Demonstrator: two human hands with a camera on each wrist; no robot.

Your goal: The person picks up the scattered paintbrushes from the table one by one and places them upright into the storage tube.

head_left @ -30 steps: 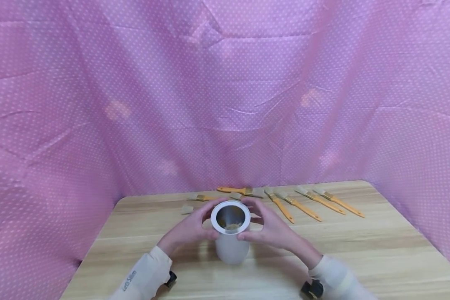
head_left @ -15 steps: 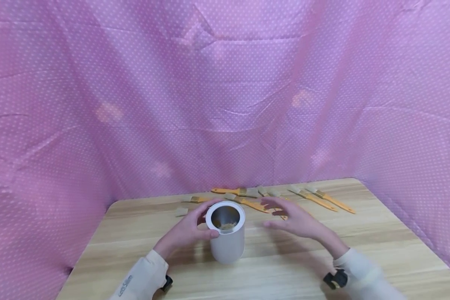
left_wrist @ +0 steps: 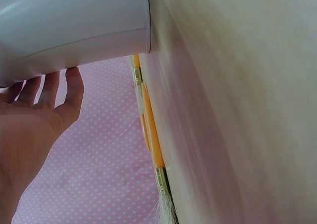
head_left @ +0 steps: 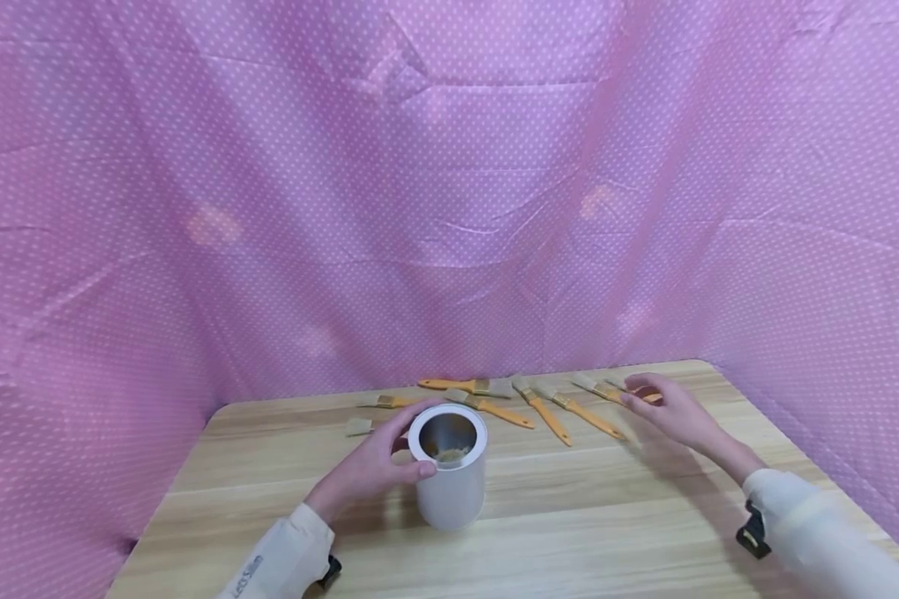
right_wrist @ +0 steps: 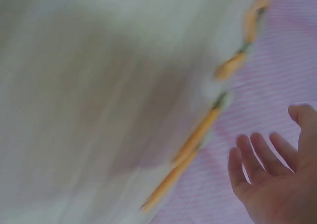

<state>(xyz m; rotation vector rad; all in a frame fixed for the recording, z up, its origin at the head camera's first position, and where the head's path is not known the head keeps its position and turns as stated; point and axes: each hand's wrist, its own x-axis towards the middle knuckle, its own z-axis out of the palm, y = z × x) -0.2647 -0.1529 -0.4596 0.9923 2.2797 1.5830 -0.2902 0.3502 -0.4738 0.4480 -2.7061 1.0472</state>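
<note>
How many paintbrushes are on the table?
8 paintbrushes: two beside the left hand at and, four in the middle, two at the right hand, partly hidden.

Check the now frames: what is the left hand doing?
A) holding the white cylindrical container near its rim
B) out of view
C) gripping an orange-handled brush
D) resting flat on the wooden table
A: in the head view the left hand curls its fingers and thumb round the white cylindrical container just under the rim.

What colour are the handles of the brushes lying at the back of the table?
Orange, on every brush handle in sight; the head view shows it best.
</note>
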